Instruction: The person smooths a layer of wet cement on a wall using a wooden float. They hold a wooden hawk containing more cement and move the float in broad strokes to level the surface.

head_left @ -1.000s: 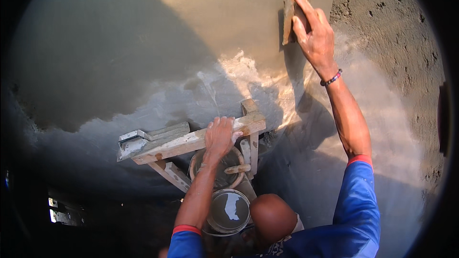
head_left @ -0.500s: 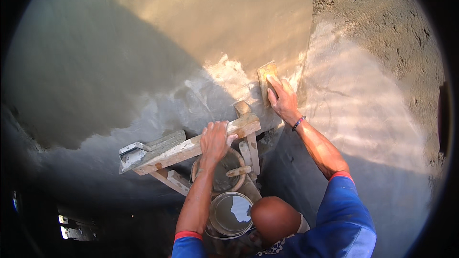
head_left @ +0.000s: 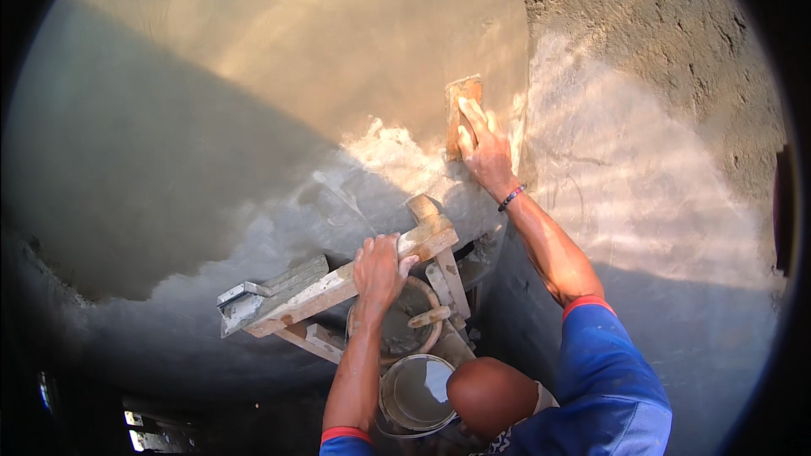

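My right hand is closed on a worn, flat plastering float, pressed to the wall near a vertical edge in the plaster. The float's grip is hidden under my fingers. Below it, a pale, rough patch borders the smooth wet plaster. Lower down, my left hand wraps over the wooden beam of a trestle. At the beam's left end lie a metal-bladed tool and a grey board.
Beneath the beam stands a bucket of grey mix, a stick-like handle across its rim. A pail of water sits nearer, beside my bare knee. Rougher plaster covers the upper right wall.
My right hand has slid the float up the wall, and the float stands more upright. My left hand stays on the beam. The whole view has shifted slightly.
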Motion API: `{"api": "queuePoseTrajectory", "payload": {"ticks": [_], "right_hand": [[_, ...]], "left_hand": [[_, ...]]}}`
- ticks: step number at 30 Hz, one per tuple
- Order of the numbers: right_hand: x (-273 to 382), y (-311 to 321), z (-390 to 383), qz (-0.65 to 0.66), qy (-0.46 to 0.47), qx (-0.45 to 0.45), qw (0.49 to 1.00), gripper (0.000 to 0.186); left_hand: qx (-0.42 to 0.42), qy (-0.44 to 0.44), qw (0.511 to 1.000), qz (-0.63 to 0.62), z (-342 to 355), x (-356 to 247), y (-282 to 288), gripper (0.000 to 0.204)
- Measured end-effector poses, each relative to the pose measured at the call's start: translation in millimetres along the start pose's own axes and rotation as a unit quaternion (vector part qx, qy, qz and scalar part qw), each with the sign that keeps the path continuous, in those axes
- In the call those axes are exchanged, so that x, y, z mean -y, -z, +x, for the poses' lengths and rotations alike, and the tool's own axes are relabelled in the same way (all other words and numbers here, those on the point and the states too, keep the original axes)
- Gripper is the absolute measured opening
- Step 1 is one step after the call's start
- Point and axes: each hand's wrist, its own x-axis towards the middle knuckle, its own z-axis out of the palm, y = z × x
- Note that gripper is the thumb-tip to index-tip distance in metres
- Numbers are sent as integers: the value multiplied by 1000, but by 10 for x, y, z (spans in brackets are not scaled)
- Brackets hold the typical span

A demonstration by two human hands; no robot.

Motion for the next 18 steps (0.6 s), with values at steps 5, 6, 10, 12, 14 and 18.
{"api": "queuePoseTrajectory", "payload": {"ticks": [5,6,10,12,14,18], "right_hand": [[29,291,-319,3,-34,79,996,54],[176,436,89,37,29,-6,999,53],[802,980,1847,-25,65,-62,996,47],[1038,952,2337,12,91,-91,992,41],[1086,763,2367,-22,80,-47,995,42],[987,110,1129,12,79,-9,997,55]], "left_hand": [[-3,-4,1000,21,12,89,-42,55],[-5,-7,1000,26,-17,111,-50,55],[-7,-15,1000,21,2,72,-37,55],[2,-2,1000,30,-25,68,-48,55],[0,-2,999,32,-28,31,-32,55],[0,6,1000,27,-44,37,-18,55]]}}
